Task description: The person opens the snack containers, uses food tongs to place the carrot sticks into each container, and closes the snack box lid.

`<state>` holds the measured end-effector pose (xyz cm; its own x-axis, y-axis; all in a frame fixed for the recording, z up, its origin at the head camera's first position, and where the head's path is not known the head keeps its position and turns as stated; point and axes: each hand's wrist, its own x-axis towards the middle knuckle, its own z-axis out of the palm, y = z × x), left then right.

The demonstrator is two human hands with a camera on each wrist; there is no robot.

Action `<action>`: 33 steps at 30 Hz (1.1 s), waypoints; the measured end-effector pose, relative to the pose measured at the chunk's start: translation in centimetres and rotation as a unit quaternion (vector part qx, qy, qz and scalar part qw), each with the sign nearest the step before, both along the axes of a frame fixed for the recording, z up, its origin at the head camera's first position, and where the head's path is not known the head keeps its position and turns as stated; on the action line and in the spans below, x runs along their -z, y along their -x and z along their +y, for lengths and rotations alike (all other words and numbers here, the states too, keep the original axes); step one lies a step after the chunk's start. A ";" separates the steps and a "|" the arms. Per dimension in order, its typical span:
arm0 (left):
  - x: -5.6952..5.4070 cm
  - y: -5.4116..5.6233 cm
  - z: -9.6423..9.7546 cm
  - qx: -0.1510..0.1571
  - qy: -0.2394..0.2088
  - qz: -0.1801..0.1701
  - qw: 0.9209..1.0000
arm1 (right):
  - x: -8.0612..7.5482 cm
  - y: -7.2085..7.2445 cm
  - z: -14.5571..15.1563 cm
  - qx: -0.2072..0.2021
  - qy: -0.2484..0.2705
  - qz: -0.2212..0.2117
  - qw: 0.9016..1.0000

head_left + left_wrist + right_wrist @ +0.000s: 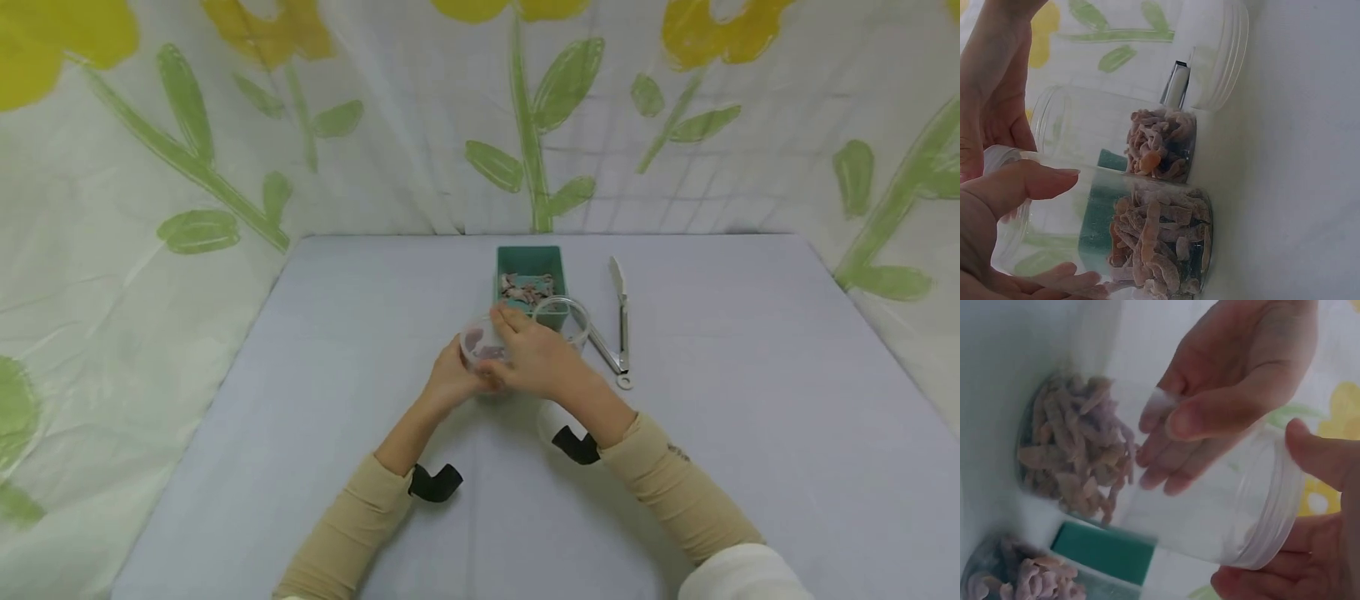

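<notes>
My left hand [450, 379] grips a clear plastic jar [1166, 234] round its side, thumb on the near wall and fingers across from it. Pale brown, dried-looking strips lie in the bottom of this jar. Over its top sits a translucent lid [1272, 506], whose rim my right hand [536, 354] holds between thumb and fingers. Just right of it stands a second clear jar [576, 337], open at the top; similar strips [1154, 144] fill its lower part in the left wrist view.
Behind the jars is a green bin [528, 254] with more strips inside. Metal tongs [623, 329] lie spread to its right. Another round translucent lid [550, 421] lies on the white table [750, 400], partly under the right wrist. A flower-painted sheet [420, 125] hangs behind the table.
</notes>
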<state>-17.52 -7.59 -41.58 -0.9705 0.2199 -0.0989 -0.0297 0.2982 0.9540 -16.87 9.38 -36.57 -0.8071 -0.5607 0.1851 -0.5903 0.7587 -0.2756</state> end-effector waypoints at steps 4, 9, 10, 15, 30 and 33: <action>-0.1 0.2 0.0 -0.020 0.025 0.004 0.999 | 0.0 -0.3 -0.1 -0.007 -0.017 0.036 0.999; -0.1 0.3 0.0 -0.033 0.047 0.003 0.998 | -0.1 -1.5 0.5 -0.015 0.031 0.055 0.998; -0.1 0.3 0.0 -0.037 0.052 0.004 0.998 | -0.1 -1.8 0.8 -0.024 0.044 0.055 0.997; 0.1 1.3 -0.4 -0.077 0.071 0.008 0.994 | 0.1 -2.6 2.6 -0.092 0.067 -0.024 0.993; -2.7 -6.7 2.2 -0.026 -0.112 0.256 0.960 | 5.3 -4.2 7.9 -0.041 0.006 -0.226 0.973; -2.5 -6.4 3.7 0.013 -0.130 0.137 0.982 | 5.4 -4.1 8.0 -0.038 0.007 -0.215 0.976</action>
